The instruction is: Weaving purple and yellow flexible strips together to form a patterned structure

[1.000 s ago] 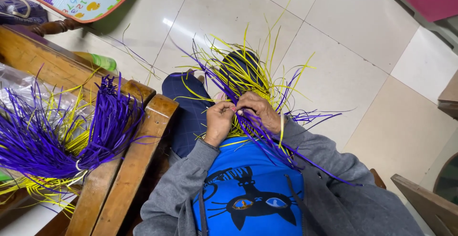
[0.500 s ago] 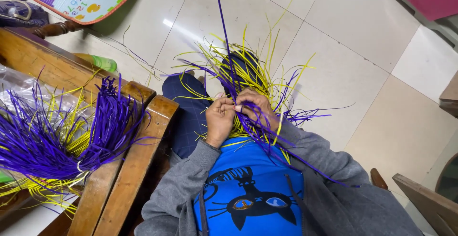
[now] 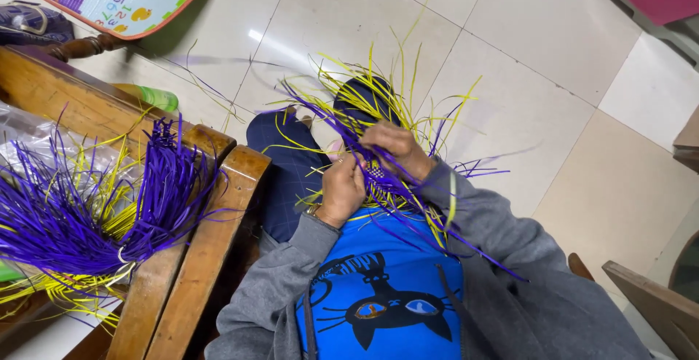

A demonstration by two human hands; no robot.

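Both hands' grip (image 3: 368,165) closes around the purple-yellow woven strips (image 3: 378,178).

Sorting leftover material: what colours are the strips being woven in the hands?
Purple and yellow strips, seen in the head view, the only one.

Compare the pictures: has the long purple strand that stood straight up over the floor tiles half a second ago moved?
Yes. The purple strand has swung down leftward, blurred across the floor tiles.

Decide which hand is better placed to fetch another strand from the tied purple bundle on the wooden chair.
Probably left. The left hand is nearer the purple bundle on the wooden chair. The right hand lies on the far side, fingers on the woven strips.
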